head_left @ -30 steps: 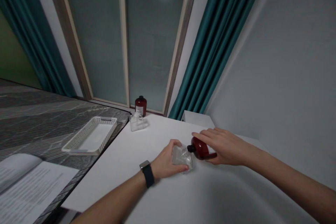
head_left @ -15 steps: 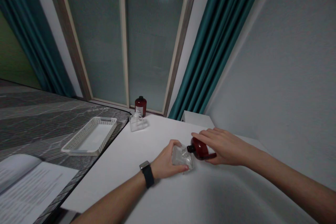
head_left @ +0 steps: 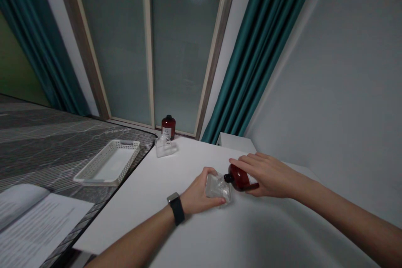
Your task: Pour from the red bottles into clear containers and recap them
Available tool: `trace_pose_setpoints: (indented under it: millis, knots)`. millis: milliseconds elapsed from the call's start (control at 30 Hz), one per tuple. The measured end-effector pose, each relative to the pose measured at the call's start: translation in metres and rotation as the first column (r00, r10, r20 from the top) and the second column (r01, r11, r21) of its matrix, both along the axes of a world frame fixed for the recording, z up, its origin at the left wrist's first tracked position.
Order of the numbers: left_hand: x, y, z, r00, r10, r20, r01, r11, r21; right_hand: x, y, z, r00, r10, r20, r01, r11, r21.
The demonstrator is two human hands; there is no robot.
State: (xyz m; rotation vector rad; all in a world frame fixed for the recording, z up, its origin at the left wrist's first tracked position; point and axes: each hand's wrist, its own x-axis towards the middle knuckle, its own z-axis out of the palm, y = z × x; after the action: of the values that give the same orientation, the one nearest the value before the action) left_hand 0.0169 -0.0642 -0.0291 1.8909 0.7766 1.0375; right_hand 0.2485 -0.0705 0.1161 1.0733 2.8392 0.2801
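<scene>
My left hand (head_left: 201,194), with a dark watch on its wrist, is wrapped round a clear square bottle (head_left: 216,185) above the white table (head_left: 150,194). In my right hand (head_left: 266,173) is a dark red-brown bottle (head_left: 239,178) with a pale label, tipped nearly sideways. Its black neck points left and lies at the top of the clear bottle. I cannot tell whether the two touch or whether liquid is flowing. Part of the clear bottle is hidden by my left fingers and thumb.
At the table's far end stand another red-brown bottle (head_left: 168,127) and a clear container (head_left: 165,147). To the left, a white perforated basket (head_left: 119,182) and an open book (head_left: 47,226) lie on a grey surface. A white box (head_left: 237,142) is behind the table by the teal curtain (head_left: 251,67).
</scene>
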Motion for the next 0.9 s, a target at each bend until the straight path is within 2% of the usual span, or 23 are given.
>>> trace_pose_setpoints:
  millis: [667,900]
  knots:
    - [-0.0008,-0.0015,0.0032,1.0,0.004,0.0,-0.004,1.0,-0.021,-0.0004,-0.0001,0.0021,1.0,-0.004,-0.001,0.004,1.0,0.002]
    - [-0.0005,0.0004,-0.002,1.0,-0.005,0.016,0.005,1.0,-0.018,-0.0018,0.0002,0.0037,0.999,-0.017,0.035,0.017,1.0,0.003]
